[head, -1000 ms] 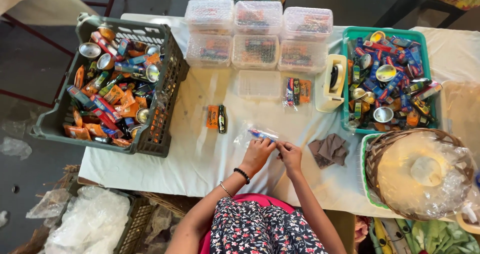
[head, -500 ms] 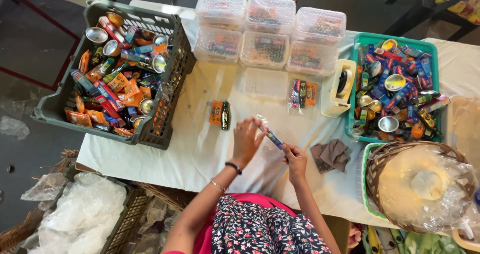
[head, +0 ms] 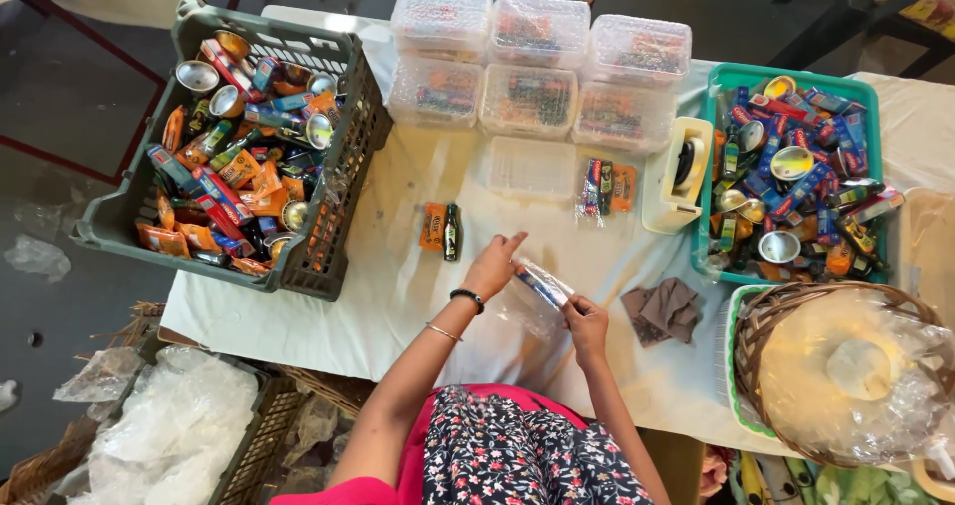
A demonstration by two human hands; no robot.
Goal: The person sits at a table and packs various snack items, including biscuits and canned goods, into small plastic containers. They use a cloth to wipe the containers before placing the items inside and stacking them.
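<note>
Both hands hold a small clear plastic bag with a dark blue packet inside, just above the white tablecloth. My left hand grips the bag's upper left edge, with the fingers partly spread. My right hand pinches its lower right end. A little to the left of my left hand, an orange sachet and a small dark bottle lie side by side on the cloth.
A grey crate of mixed packets and tins stands at left, a green tray of similar goods at right. Clear lidded boxes, a filled clear bag, a tape dispenser, a brown cloth and a wicker basket surround the hands.
The hands lifted the clear bag off the cloth and turned it. The packet inside has slid down and to the right. The left fingers have spread apart.
</note>
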